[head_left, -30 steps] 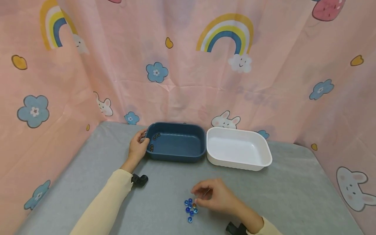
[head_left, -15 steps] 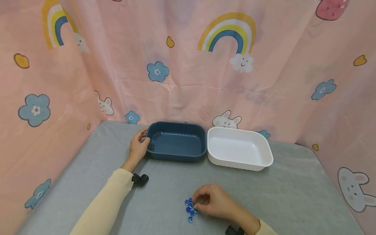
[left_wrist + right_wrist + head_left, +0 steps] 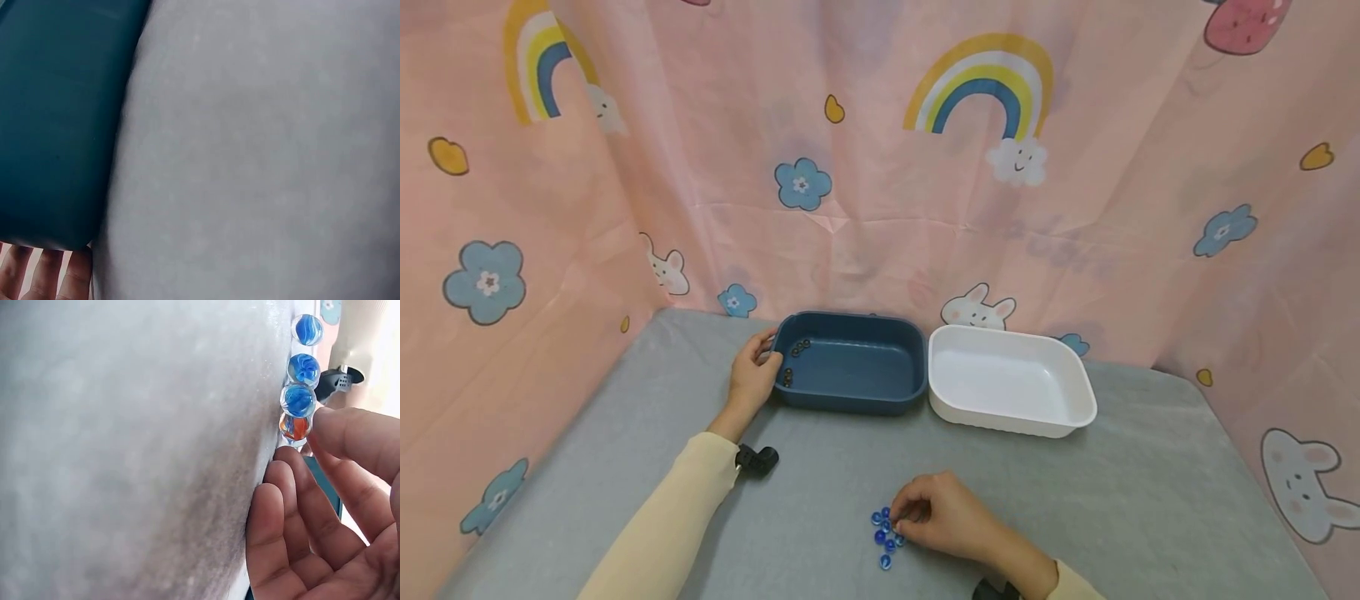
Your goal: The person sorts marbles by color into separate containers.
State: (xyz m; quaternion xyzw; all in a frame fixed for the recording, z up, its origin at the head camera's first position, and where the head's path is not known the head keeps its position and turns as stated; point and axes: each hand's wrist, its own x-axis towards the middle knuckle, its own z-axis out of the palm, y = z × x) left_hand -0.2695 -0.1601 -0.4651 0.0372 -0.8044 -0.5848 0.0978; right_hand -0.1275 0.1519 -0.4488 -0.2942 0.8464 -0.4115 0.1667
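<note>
My left hand (image 3: 752, 375) holds the left end of a dark blue rectangular dish (image 3: 850, 402), thumb at the rim. In the left wrist view, fingertips (image 3: 76, 275) lie against the outside of its end wall. Several small dark beads (image 3: 797, 347) sit in the dish's left part. My right hand (image 3: 951, 517) is low over the table beside a cluster of blue glass marbles (image 3: 880, 537). Its thumb and index finger pinch an orange-swirled marble (image 3: 295, 427), mostly covered in the head view. The other fingers (image 3: 265, 519) rest curled near the cloth.
A white rectangular dish (image 3: 1011, 423) stands right beside the blue one, its inside bare. Grey cloth (image 3: 820, 475) covers the table. Behind and at both sides hangs a pink printed curtain (image 3: 865, 250). Each wrist wears a black camera (image 3: 757, 460).
My right hand has come down slightly onto the marbles, and its thumb and index finger have closed around the orange-swirled one. My left hand and both dishes have stayed put.
</note>
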